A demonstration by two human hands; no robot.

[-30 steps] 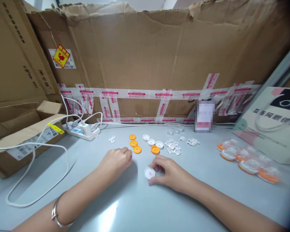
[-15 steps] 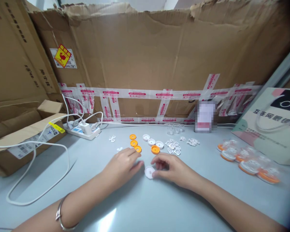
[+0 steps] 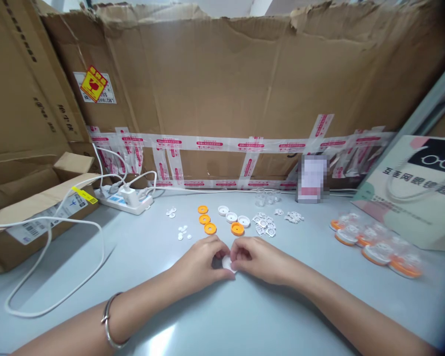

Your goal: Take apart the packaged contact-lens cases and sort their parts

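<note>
Hands: left hand [image 3: 203, 259] and right hand [image 3: 257, 258] pinched together on white cap [image 3: 228, 263].

This is a makeshift assembly bench in a small workshop or stockroom, where I sit at a grey tabletop [image 3: 244, 316]. It is walled in by flattened cardboard [image 3: 244, 74] stuck together with printed packing tape [image 3: 207, 145]. A shipping carton [image 3: 40, 217] with a barcode label lies to my left, and a handling sticker [image 3: 93, 85] is on the wall above it. A power strip [image 3: 122, 201] runs loose over the table. Small plastic parts lie sorted in batches: orange rings [image 3: 204, 219], white caps [image 3: 231, 216] and tiny white inserts [image 3: 265, 225]. Assembled pieces [image 3: 378, 249] are heaped to the right beside a paper bag [image 3: 411, 193] printed with spectacles.
</note>
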